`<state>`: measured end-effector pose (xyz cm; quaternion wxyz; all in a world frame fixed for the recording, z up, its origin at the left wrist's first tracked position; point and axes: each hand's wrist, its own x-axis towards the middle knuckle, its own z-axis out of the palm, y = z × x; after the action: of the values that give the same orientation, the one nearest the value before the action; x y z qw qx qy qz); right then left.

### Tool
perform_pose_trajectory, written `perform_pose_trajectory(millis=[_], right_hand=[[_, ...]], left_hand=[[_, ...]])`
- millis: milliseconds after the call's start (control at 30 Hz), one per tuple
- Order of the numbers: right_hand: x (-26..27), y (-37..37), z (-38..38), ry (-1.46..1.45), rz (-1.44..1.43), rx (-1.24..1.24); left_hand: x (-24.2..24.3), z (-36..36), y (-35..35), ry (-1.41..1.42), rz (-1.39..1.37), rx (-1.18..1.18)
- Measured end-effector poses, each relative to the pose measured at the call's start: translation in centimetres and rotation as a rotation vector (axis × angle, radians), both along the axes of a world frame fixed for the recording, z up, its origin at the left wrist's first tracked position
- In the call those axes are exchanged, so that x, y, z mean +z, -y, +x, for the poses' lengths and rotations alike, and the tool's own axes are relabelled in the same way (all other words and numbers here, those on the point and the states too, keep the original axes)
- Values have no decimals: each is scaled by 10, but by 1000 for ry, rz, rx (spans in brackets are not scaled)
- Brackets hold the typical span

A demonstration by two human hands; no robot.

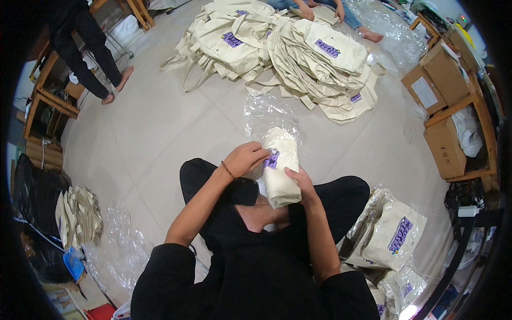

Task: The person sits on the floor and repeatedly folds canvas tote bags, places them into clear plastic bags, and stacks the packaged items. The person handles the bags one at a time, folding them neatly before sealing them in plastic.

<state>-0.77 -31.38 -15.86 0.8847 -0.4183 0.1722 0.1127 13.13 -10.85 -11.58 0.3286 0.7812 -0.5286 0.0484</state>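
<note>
A cream canvas bag (281, 182), folded into a narrow bundle with purple print, is held above my crossed legs. My right hand (305, 185) grips its right side, thumb on top. A clear plastic bag (270, 114) reaches beyond the far end of the bundle and partly covers it. At the left edge, beside the print, the bent fingers of my left hand (248, 158) pinch the plastic. Its fingertips are partly hidden.
A large pile of cream canvas bags (240, 52) lies ahead; a seated person's hands (308, 12) are behind it. Plastic-wrapped bags (396, 236) stand at my right. Cardboard boxes (444, 150) fill the right shelving. Another person's legs (94, 52) are far left, loose plastic (124, 244) nearer.
</note>
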Motion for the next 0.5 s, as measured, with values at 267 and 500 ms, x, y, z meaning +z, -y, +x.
perform_pose_trajectory(millis=[267,500], right_hand=[[-29,-8,28,23,36,-98],[-52,-8,68,419,-1118,14]], left_hand=[[17,-5,14,-64,-107,15],[27,-13,44,-78,47,-148]])
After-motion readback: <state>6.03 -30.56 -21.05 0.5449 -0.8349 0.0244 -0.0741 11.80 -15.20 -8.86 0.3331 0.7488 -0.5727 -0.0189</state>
